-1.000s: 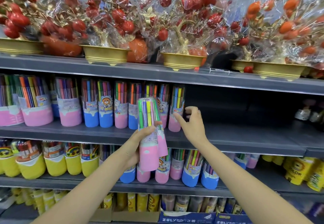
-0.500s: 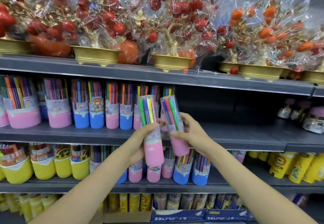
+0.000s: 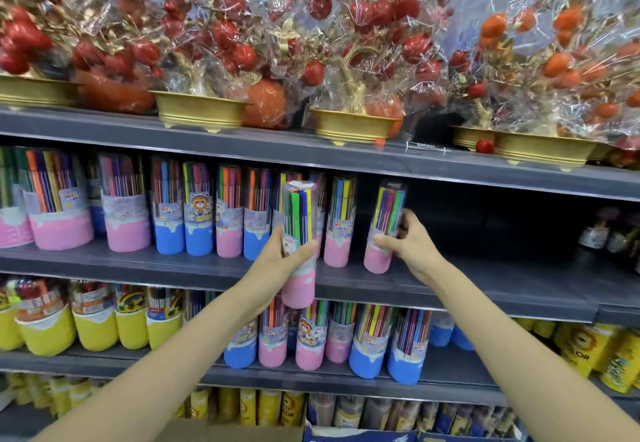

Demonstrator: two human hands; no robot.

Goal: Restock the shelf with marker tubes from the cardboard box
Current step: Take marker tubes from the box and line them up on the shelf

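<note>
head cam: only view, worn on the person | faces forward, straight at the shelf (image 3: 450,282), slightly tilted | close, at arm's reach, both forearms entering from the bottom edge | wide angle, shelf edges bowed | frame spans top tier down to bottom tier | no second view to overlap

Retail shop, stationery and gift aisle. Grey metal shelving (image 3: 311,161) in tiers, stocked in rows to the front edges. Top tier: ornamental fruit trees (image 3: 353,43) in gold pots, each wrapped in clear film. Second tier: marker tubes (image 3: 199,209) with pink or blue bases, many of 1 design, ranked from the left edge; right end bare. Third tier: yellow tubs (image 3: 45,324) and more tubes. Bottom: yellow cans (image 3: 266,407).
</note>
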